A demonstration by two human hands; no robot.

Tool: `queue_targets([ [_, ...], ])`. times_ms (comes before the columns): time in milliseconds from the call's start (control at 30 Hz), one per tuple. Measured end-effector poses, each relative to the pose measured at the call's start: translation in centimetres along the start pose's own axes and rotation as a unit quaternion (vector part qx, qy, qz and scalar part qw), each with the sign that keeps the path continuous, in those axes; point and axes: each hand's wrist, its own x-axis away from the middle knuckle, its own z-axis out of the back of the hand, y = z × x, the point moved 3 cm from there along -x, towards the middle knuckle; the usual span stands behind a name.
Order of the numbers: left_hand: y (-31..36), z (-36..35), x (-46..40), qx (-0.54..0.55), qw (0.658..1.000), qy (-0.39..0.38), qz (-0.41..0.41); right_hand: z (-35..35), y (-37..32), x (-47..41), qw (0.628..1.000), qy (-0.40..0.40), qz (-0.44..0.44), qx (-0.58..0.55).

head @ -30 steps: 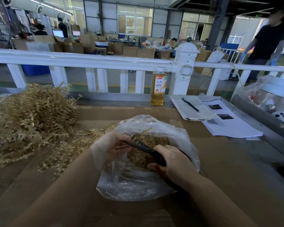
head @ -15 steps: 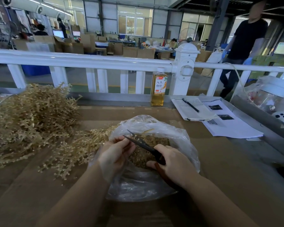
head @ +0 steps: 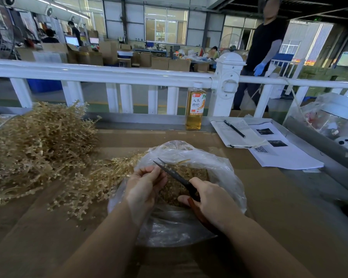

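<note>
We are cutting: our left hand (head: 143, 185) pinches a small, mostly hidden piece over the plastic bag (head: 226, 171); our right hand (head: 211, 199) grips the scissors (head: 175, 175), blades slightly parted. Next we should close them cleanly, letting bits drop inside.

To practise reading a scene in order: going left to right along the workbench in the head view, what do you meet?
First the pile of dried sprigs → left hand → right hand, which grips the scissors → printed sheets.
</note>
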Motion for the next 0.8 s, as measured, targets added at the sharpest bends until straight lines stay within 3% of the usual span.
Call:
queue_targets([
  [600,-0.30,0.18,0.16,-0.016,0.999,-0.048,-0.006,0.10,-0.19,0.06,1.000,0.015,-0.003,0.011],
  [800,-0.16,-0.26,-0.25,-0.045,0.998,-0.008,0.040,0.07,-0.48,0.17,0.999,0.017,-0.007,0.029],
])
